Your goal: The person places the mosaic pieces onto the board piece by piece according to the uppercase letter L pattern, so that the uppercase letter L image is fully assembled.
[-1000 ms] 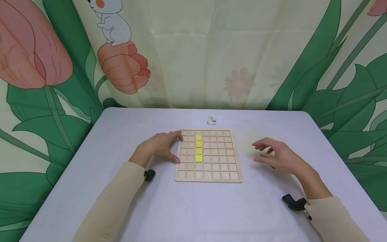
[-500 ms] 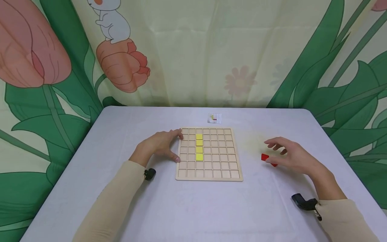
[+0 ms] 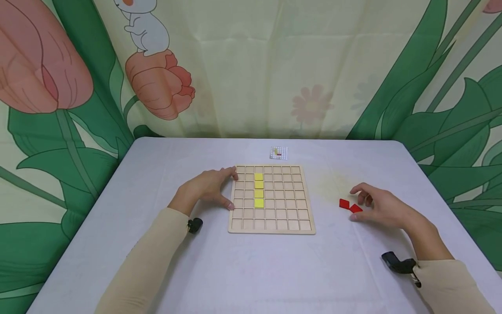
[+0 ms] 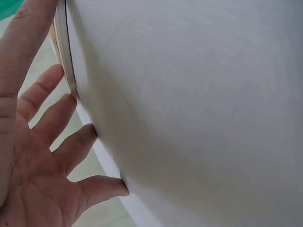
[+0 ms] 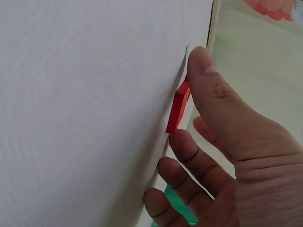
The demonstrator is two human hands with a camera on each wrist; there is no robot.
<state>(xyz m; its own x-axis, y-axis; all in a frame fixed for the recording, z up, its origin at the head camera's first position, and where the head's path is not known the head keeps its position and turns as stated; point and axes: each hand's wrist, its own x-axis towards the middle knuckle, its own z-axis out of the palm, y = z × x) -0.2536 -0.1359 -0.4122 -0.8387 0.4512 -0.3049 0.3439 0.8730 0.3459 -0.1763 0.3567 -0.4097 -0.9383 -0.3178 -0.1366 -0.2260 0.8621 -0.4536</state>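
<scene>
My left hand (image 3: 206, 188) rests at the left edge of a wooden grid board (image 3: 280, 203), its thumb and a fingertip touching the frame. Fingers of that hand are spread, as the left wrist view shows. Several yellow square tiles (image 3: 259, 192) sit in one column of the board. Two red tiles lie on the cloth to the right: one (image 3: 344, 203) farther left, the other (image 3: 355, 208) beside my right hand (image 3: 382, 208). Thumb and forefinger stand apart around the nearer red tile (image 5: 178, 108); whether the thumb touches it, I cannot tell.
A small printed card (image 3: 279, 152) with a coloured grid lies behind the board. White cloth covers the table (image 3: 274, 274). Behind its back edge hangs a patterned curtain (image 3: 243, 74).
My right hand has moved to the right and uncovered the two red tiles, its thumb now beside the nearer one. The left hand stays on the board's edge.
</scene>
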